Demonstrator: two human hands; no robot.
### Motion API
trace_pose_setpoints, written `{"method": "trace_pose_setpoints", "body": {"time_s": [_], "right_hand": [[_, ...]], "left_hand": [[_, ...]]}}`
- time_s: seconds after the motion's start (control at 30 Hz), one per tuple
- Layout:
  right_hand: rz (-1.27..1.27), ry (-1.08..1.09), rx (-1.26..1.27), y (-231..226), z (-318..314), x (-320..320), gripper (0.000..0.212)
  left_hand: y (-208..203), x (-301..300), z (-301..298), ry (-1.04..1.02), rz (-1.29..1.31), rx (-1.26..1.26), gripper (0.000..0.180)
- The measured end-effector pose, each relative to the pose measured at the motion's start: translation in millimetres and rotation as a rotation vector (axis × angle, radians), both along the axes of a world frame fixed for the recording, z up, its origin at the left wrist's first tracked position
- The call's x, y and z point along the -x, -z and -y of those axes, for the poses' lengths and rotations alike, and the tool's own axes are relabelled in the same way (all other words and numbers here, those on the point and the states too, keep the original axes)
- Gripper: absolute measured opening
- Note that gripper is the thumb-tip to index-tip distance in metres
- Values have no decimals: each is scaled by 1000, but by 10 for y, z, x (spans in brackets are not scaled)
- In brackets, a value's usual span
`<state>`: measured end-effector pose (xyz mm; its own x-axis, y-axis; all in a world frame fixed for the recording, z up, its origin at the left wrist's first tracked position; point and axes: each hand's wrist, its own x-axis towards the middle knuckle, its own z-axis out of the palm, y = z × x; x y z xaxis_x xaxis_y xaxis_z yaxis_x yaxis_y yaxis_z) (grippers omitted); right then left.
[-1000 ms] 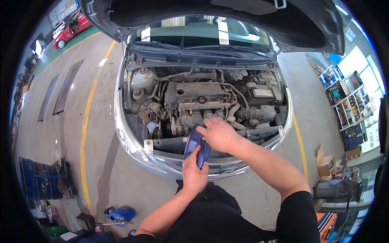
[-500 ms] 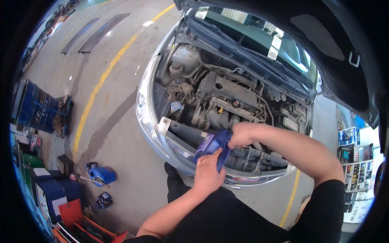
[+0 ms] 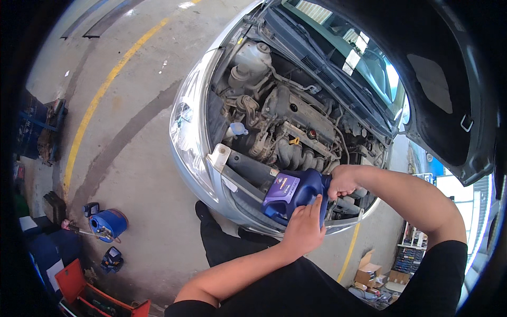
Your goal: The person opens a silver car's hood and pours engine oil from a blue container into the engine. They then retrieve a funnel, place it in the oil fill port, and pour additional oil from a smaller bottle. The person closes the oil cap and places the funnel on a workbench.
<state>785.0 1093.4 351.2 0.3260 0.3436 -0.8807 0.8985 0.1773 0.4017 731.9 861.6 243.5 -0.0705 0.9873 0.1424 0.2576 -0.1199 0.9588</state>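
A dark blue plastic oil jug (image 3: 289,191) with a purple label lies tilted on its side above the front edge of the engine bay, its neck toward the right. My left hand (image 3: 306,226) supports its near side, fingers laid along the body. My right hand (image 3: 343,182) is closed around the neck end, so the cap or mouth is hidden. Beyond the jug sits the dusty engine (image 3: 293,113), with a round filler (image 3: 312,133) on its cover and a yellow dipstick handle (image 3: 294,141). A blue-capped washer filler (image 3: 237,129) stands to the left.
The raised hood (image 3: 438,79) overhangs the right side. On the floor at left are a blue canister (image 3: 108,226), a dark drum (image 3: 33,127) and an open red toolbox (image 3: 71,280). Cardboard boxes (image 3: 368,272) and a shelf (image 3: 412,256) are at lower right.
The jug has turned so its purple label faces up more, with its neck further right in my right hand. The view has shifted, and both hands stay on the jug.
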Motion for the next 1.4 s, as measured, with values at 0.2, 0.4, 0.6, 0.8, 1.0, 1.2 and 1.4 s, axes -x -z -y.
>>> {"method": "trace_pose_setpoints", "body": {"time_s": [0.2,0.4,0.6,0.8,1.0,1.2,1.4], "right_hand": [[3,-918,-111,-157,295,205,28],[68,37,62,77,-90,252,23],[177,-802,38,131,149,347,9],[24,-1113,-195,-18,529,304,78],[103,165,130,169,-215,257,19],[-2,-1108,-162,16,413,307,26],[183,-456,176,95,-41,316,28]], "left_hand": [[11,79,-14,48,7,43,94],[2,96,-31,29,23,15,94],[38,55,-55,29,21,6,94],[43,73,-46,18,1,-11,94],[13,143,-81,9,36,-23,93],[25,128,-80,34,32,8,94],[12,96,-82,13,9,-15,94]]}}
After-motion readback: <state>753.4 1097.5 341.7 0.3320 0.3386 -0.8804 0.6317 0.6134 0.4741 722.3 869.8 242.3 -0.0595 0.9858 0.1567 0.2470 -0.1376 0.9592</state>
